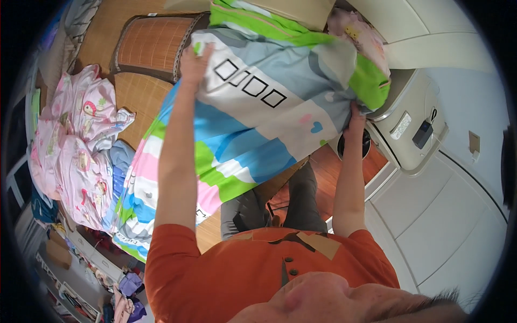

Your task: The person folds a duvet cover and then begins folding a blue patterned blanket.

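A printed bed cover (242, 117) in grey, white, blue, green and pink stretches across the bed before me. My left hand (196, 64) grips its far left edge, slightly blurred, near a row of black-outlined squares. At the right edge, my right hand (356, 118) holds a bunch of the cloth, its fingers partly hidden under it. Bright green fabric with pink piping (278, 26) shows along the far side; whether it belongs to the same cover I cannot tell. The near left part of the cover trails down past my left forearm.
A woven mat pillow (155, 44) lies on the bamboo bed mat (139, 95). Crumpled pink printed bedding (76, 153) is heaped at left. To the right stand a bedside cabinet (416, 149) with a power strip (401, 125) and black device (423, 134), and a bin (365, 144) below.
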Demonstrator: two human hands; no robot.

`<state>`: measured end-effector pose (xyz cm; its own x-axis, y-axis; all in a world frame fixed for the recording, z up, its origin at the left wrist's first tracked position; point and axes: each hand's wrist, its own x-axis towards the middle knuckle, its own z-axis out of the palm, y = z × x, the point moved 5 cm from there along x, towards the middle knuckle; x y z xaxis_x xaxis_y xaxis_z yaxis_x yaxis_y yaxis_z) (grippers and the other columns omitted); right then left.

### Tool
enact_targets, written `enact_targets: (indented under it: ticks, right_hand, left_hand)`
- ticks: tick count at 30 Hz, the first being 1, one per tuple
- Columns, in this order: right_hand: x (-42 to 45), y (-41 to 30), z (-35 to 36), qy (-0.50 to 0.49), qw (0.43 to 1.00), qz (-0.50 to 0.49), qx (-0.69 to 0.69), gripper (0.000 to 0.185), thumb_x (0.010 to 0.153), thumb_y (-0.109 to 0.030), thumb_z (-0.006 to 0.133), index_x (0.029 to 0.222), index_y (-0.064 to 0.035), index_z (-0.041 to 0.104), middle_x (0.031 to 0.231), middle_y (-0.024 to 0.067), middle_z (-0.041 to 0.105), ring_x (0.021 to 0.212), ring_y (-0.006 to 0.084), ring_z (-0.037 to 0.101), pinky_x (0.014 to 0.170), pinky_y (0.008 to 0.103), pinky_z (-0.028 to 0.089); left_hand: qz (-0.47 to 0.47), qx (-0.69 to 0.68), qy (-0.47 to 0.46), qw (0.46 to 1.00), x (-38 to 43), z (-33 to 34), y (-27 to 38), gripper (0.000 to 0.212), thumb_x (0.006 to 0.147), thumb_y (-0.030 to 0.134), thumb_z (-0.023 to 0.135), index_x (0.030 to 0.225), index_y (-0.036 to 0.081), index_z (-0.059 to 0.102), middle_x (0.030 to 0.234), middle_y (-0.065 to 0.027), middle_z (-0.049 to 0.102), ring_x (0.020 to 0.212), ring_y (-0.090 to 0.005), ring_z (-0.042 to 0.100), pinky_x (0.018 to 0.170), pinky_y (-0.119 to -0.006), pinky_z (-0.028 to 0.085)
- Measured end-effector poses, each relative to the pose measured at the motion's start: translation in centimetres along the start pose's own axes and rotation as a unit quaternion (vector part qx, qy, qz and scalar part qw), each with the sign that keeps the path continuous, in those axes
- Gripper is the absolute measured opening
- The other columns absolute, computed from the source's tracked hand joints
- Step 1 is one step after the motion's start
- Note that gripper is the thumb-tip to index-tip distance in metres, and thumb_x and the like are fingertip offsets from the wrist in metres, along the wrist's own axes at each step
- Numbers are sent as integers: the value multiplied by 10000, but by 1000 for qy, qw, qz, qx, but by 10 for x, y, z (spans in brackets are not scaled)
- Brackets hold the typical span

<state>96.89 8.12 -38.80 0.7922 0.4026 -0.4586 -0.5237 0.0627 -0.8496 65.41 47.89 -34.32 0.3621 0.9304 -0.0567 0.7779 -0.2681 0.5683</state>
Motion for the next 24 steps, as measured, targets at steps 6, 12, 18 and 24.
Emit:
enact_targets:
  ticks: [6,12,18,24]
  right_hand:
    - [29,55,-45,19,990,119,-72,533,826,-284,664,1252,-46,448,1213,59,511,1063,204,505,885,349,418]
    - [36,54,-4,-11,990,134,-44,543,797,-326,695,1217,-55,484,1170,68,547,1019,216,541,858,352,453]
    - [7,60,5,-10,957,277,-87,590,780,-349,697,1231,-30,489,1143,106,571,1005,266,551,856,403,443]
    - [5,44,-11,-43,972,223,-68,535,818,-230,652,1261,-22,435,1205,103,504,1056,263,493,869,408,419]
  left_hand:
    - [135,47,158,977,-108,42,63,748,759,349,662,1338,14,326,1344,-280,322,1243,-406,327,1007,-514,267]
    - [90,100,-49,990,-235,64,53,699,778,302,652,1369,119,324,1426,-202,243,1312,-368,244,1022,-564,206]
    - [-78,110,-114,984,-332,90,10,822,750,456,649,1406,149,260,1446,-210,196,1337,-365,200,1022,-561,225]
    - [-61,195,-341,918,-329,116,-14,899,689,518,681,1404,146,284,1437,-267,177,1320,-401,236,1019,-482,316]
